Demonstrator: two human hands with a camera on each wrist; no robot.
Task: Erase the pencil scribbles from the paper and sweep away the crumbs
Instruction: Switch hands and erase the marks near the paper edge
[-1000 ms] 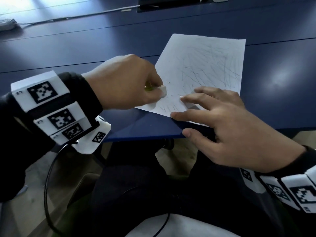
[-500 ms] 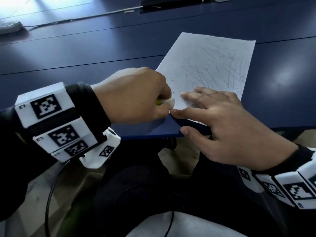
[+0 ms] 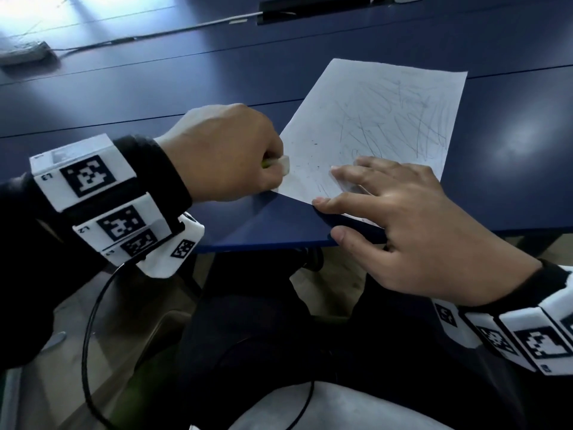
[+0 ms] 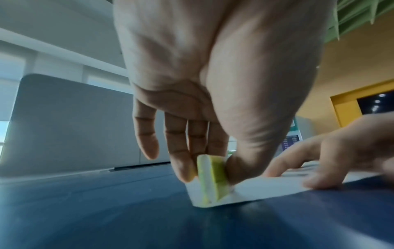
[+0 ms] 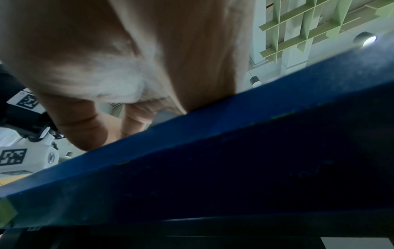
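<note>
A white sheet of paper [image 3: 375, 119] covered in grey pencil scribbles lies skewed on the blue table [image 3: 155, 88]. My left hand [image 3: 229, 153] pinches a white eraser with a yellow-green sleeve [image 3: 280, 165] between thumb and fingers, its end pressed on the paper's near left edge. The left wrist view shows the eraser [image 4: 211, 178] standing on the paper's corner [image 4: 213, 197]. My right hand [image 3: 400, 218] lies flat with straight fingers on the paper's near corner, thumb at the table's edge. Tiny dark crumbs [image 3: 310, 164] dot the paper between the hands.
The table's near edge [image 3: 263, 245] runs just below both hands. A power strip [image 3: 21, 54] with a cable lies at the far left, and a dark cable slot [image 3: 316, 4] sits at the back. A black wire [image 3: 90, 321] hangs from my left wrist.
My left hand has rubbed the eraser toward me and back over the paper's near left edge. More dark crumbs show on the paper. My right hand stays pressed on the sheet.
</note>
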